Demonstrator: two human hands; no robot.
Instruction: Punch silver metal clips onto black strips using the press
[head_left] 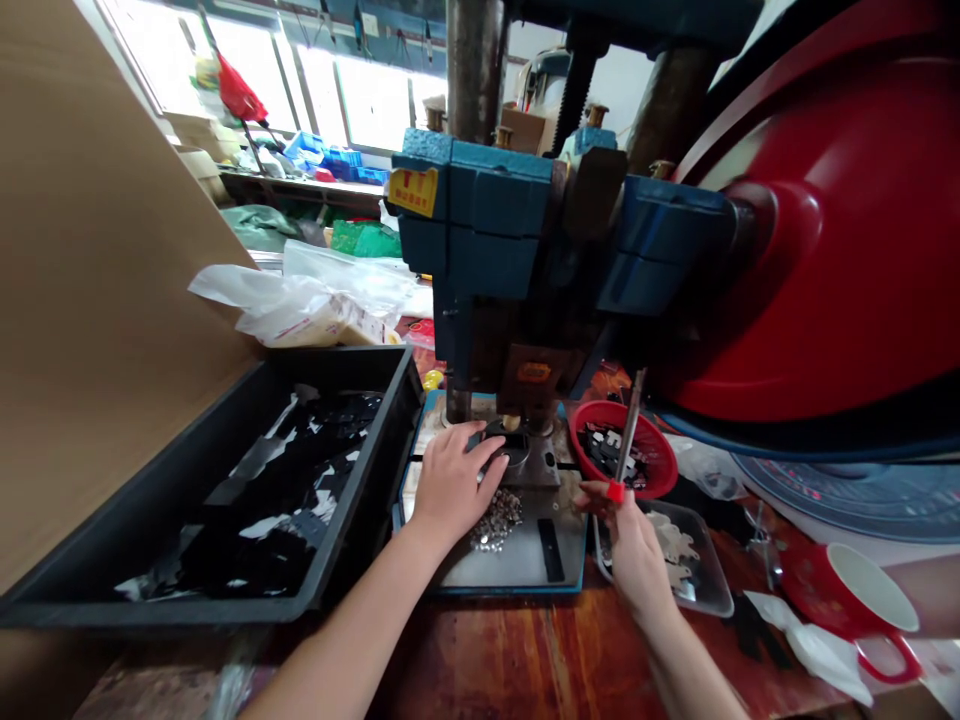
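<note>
My left hand (457, 485) lies over the bed of a blue press, fingers spread, with the fingertips at a small black part (512, 440) on the round die under the ram. Whether they touch the part I cannot tell. In my right hand (634, 545) is a slim metal rod with a red end (628, 440), pointing upward, its kind unclear. A heap of small shiny metal pieces (498, 518) sits on the steel bed plate (480, 570) below the left fingers. Farther right on that plate lies a flat black strip (550, 549).
A large black bin (416, 390) of dark scraps stands at left. At right are a red basket (664, 475) of small parts, a clear tray (716, 580) of pale pieces and a red mug (847, 595). The press's red wheel (840, 230) overhangs the right side.
</note>
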